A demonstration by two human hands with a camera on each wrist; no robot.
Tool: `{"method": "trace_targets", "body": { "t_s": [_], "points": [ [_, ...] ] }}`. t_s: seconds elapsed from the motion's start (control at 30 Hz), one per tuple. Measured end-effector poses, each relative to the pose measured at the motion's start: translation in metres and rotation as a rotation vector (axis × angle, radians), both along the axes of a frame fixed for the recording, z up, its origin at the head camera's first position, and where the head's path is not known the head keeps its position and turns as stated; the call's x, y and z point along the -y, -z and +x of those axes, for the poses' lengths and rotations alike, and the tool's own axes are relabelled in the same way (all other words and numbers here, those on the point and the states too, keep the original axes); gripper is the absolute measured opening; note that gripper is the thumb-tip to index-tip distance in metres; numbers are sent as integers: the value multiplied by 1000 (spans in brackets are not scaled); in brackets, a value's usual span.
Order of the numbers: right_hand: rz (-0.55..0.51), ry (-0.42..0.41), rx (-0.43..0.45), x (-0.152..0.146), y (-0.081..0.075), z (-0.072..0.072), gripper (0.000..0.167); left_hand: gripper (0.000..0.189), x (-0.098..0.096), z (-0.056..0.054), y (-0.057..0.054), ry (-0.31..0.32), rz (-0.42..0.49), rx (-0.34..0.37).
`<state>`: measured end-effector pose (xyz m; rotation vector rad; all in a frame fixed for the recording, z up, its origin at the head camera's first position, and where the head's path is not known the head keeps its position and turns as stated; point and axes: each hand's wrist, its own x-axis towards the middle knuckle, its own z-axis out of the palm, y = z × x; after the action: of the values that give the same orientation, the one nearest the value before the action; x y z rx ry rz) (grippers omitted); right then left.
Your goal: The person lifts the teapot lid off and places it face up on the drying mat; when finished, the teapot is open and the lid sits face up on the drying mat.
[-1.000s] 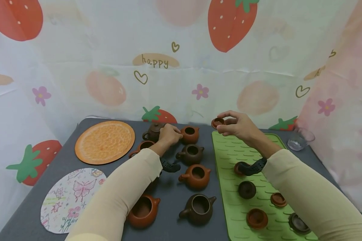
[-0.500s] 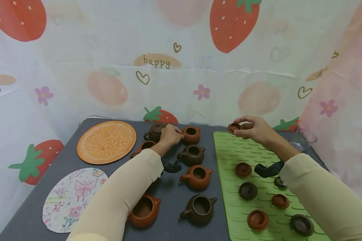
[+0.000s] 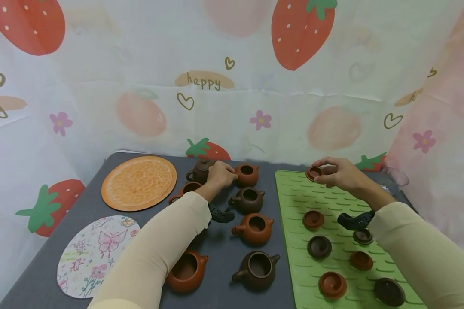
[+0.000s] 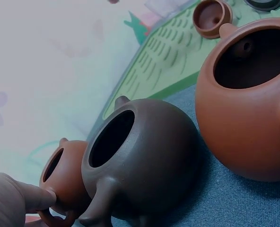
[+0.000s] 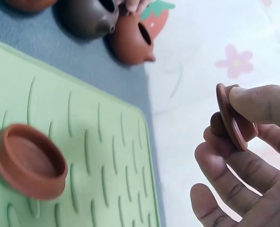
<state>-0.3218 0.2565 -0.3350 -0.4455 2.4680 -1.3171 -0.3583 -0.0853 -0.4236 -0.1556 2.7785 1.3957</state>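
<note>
My right hand [image 3: 342, 174] pinches a small reddish-brown teapot lid [image 3: 314, 173] above the far end of the green mat [image 3: 294, 189]. In the right wrist view that lid [image 5: 234, 118] is tilted on edge, its knob toward the curled fingers. At the back of the table, my left hand [image 3: 220, 174] holds the handle of a lidless reddish-brown teapot [image 3: 248, 175]; the left wrist view shows a finger on the handle of this teapot [image 4: 69, 175]. Beside it stand a dark open teapot [image 3: 248, 200], an orange-brown one [image 3: 254, 228] and another dark one [image 3: 257, 270].
Several lids, including a dark lid [image 3: 319, 247] and a reddish lid [image 3: 332, 285], lie on the mat. A dark teapot [image 3: 198, 171] with its lid on is behind my left hand. Two round mats, orange [image 3: 139, 182] and drawn-on [image 3: 96, 257], lie left. A clear glass [image 3: 396, 178] stands right.
My right hand has carried the lid rightward and down, over the green mat. The left hand stays at the same teapot. The head view has shifted slightly.
</note>
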Motion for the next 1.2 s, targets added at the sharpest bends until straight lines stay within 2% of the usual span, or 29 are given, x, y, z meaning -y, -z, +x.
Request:
{"method": "trace_targets", "body": {
  "t_s": [0.43, 0.63, 1.0, 1.2],
  "points": [
    [19, 8, 53, -28, 18, -1, 50, 11, 1, 0, 1, -8, -6, 8],
    [54, 40, 109, -37, 23, 2, 55, 12, -1, 1, -1, -15, -10, 22],
    [92, 69, 158, -56, 41, 1, 53, 11, 0, -1, 0, -12, -14, 20],
    [114, 48, 159, -65, 49, 3, 51, 10, -1, -2, 0, -11, -18, 15]
  ]
}}
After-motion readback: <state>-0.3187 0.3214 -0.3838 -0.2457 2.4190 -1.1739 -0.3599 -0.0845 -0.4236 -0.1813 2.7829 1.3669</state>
